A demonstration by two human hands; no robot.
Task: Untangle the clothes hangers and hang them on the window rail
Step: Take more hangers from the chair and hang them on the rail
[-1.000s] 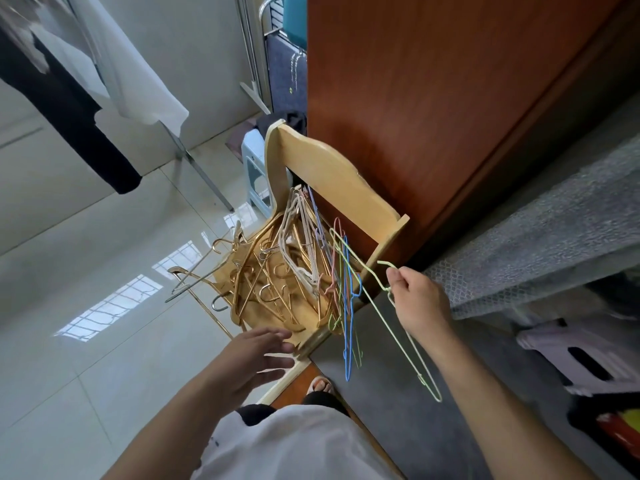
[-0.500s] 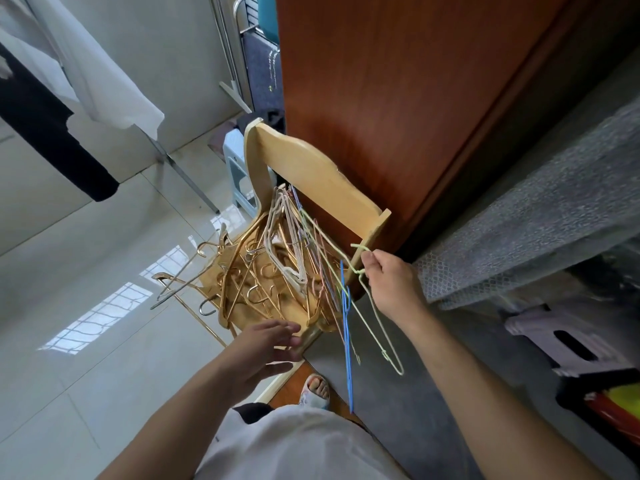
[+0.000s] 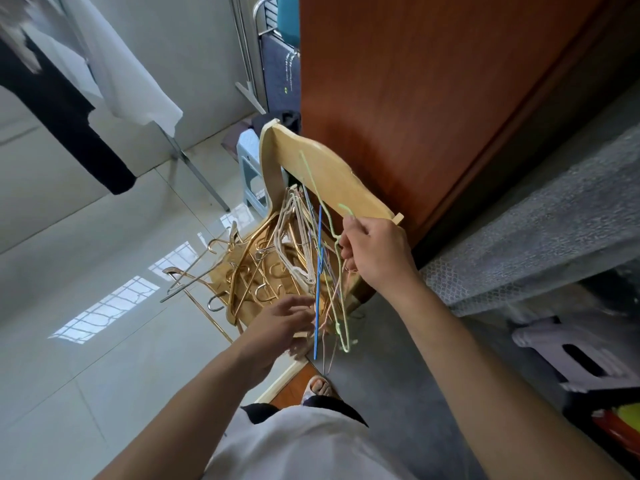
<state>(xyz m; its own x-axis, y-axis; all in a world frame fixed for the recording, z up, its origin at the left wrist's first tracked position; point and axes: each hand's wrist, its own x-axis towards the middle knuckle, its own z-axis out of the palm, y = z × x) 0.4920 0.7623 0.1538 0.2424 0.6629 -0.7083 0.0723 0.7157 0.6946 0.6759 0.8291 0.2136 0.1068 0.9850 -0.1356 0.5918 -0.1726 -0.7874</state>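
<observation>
— Where the tangle sits mid-frame, what do you have?

— I see a heap of hangers [image 3: 277, 268] on a wooden chair [image 3: 329, 174]: gold ones at the left of the pile, white ones in the middle, thin coloured wire ones at the right. My right hand [image 3: 375, 254] is at the centre of the frame with its fingers curled round the neck of a green hanger [image 3: 332, 233], just under its hook. That hanger runs from the chair back down past the seat edge, with a blue hanger [image 3: 318, 289] beside it.

— And the left hand?

— My left hand [image 3: 284, 323] is lower, centre-left, fingers spread and slightly bent, at the bottom of the wire hangers. It is blurred, so I cannot tell whether it grips any of them.

— Around that?

— A brown cabinet [image 3: 433, 98] fills the upper right, just behind the chair. Dark and white clothes [image 3: 104, 74] hang at the upper left over a pale tiled floor [image 3: 69, 271]. A light stool [image 3: 581, 355] stands at the lower right.
</observation>
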